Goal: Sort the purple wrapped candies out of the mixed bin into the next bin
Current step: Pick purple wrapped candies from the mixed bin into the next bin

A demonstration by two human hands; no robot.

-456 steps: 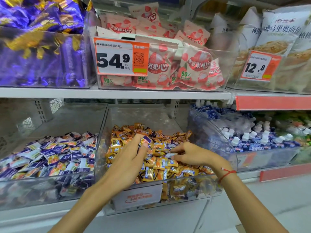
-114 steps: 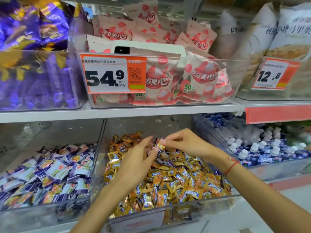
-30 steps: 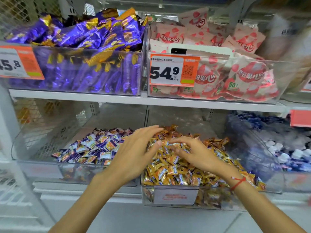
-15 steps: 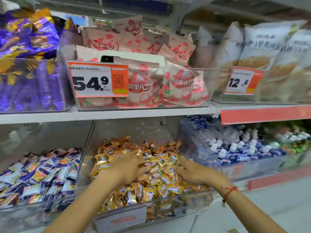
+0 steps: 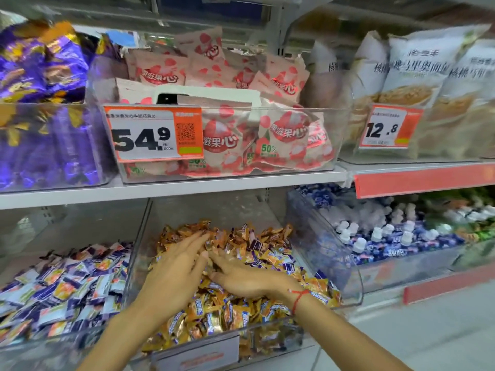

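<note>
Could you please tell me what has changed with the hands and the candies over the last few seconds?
The right hand let go of the purple candy it pinched above the pile; both hands came down, and the left hand now lies flat on the orange candies beside it. The mixed bin and the next bin's purple candies look unchanged.

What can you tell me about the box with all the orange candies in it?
The mixed bin is a clear plastic box on the lower shelf, open at the top, with a sloping see-through front that carries a small label. It holds a heap of shiny orange wrapped candies with a few purple wrapped candies among them. The left hand and right hand lie flat on the heap, fingers spread. The next bin, with purple and white sweets, stands against its left side.
</note>
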